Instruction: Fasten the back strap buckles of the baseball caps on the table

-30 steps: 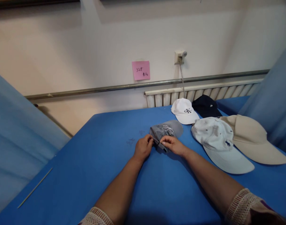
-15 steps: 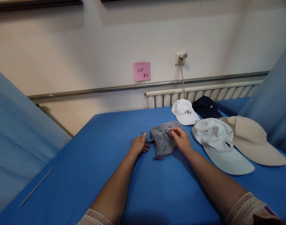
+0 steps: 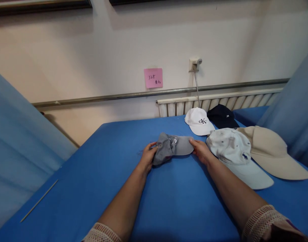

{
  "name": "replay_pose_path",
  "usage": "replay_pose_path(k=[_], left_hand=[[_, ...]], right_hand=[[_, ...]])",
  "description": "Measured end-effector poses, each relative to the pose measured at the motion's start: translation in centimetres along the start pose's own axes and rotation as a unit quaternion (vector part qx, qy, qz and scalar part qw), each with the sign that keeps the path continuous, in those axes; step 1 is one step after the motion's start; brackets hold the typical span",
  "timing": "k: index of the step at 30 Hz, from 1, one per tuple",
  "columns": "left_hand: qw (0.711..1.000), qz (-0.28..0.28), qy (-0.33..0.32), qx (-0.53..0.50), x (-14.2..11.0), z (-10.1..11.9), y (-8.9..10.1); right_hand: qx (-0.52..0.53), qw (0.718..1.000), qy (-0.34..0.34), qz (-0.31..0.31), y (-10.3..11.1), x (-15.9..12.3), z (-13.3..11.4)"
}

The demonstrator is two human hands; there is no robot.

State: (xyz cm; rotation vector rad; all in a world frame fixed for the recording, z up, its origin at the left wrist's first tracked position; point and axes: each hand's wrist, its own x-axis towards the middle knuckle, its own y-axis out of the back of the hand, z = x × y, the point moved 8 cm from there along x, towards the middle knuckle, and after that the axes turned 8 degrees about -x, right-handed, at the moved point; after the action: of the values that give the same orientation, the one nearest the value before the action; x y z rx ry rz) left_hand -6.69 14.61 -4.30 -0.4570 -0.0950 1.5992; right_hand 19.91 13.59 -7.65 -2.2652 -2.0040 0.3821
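Between my two hands is a grey baseball cap (image 3: 166, 148), its brim turned to the right and its white lettering partly visible. My left hand (image 3: 147, 157) grips the back of the crown, thumb on the near side. With thumb and fingers, my right hand (image 3: 199, 148) pinches the tip of the brim. The cap is over the blue-covered table (image 3: 113, 181); whether it touches the surface I cannot tell.
To the right lie a white cap (image 3: 198, 121), a dark navy cap (image 3: 222, 116), a pale cap (image 3: 229, 146) and a beige cap (image 3: 270, 148). A thin stick (image 3: 39, 201) lies at the left. Blue curtains (image 3: 17, 154) hang on both sides; a radiator (image 3: 227, 97) stands behind.
The grey cap has turned so its brim now points right. My left hand has closed on its back, and my right hand has moved from the lettered front to the brim tip.
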Motion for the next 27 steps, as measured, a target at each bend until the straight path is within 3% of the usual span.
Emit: replay_pose_path(k=[3,6,8,11,14,16,18,20,22,27], left_hand=[[0.989,0.036,0.036,-0.139,1.5,1.3,2.6],[0.967,0.067,0.042,-0.241,2.1,2.3,4.7],[0.957,0.085,0.047,-0.274,2.0,2.1,5.1],[0.963,0.079,0.074,-0.246,0.8,0.5,3.3],[0.977,-0.038,0.129,-0.168,-1.2,-1.8,-1.4],[0.981,-0.094,0.094,-0.14,-1.9,-2.0,-3.5],[0.988,-0.084,0.038,-0.125,-1.8,-1.1,-3.4],[0.994,-0.006,-0.017,-0.106,-0.8,0.7,-0.9],[0.99,0.107,-0.062,-0.066,0.2,3.1,3.2],[0.975,0.207,-0.076,-0.019,1.5,7.4,11.3]], right_hand=[[0.079,0.995,-0.053,-0.043,-1.6,-1.0,0.1],[0.173,0.984,-0.027,-0.036,-2.3,-1.3,-0.7],[0.229,0.973,-0.01,-0.011,-2.3,-1.3,-0.8],[0.248,0.969,0.001,0.009,-2.7,-1.3,-0.2],[0.224,0.975,-0.003,-0.009,-4.5,-2.1,0.7],[0.186,0.982,-0.015,-0.041,-6.5,-3.1,1.1],[0.127,0.987,-0.031,-0.092,-8.5,-4.3,1.4],[0.056,0.986,-0.036,-0.152,-10.3,-5.6,1.4],[0.011,0.982,-0.036,-0.185,-11.1,-6.4,1.3],[-0.056,0.983,-0.025,-0.171,-10.6,-5.9,1.5]])
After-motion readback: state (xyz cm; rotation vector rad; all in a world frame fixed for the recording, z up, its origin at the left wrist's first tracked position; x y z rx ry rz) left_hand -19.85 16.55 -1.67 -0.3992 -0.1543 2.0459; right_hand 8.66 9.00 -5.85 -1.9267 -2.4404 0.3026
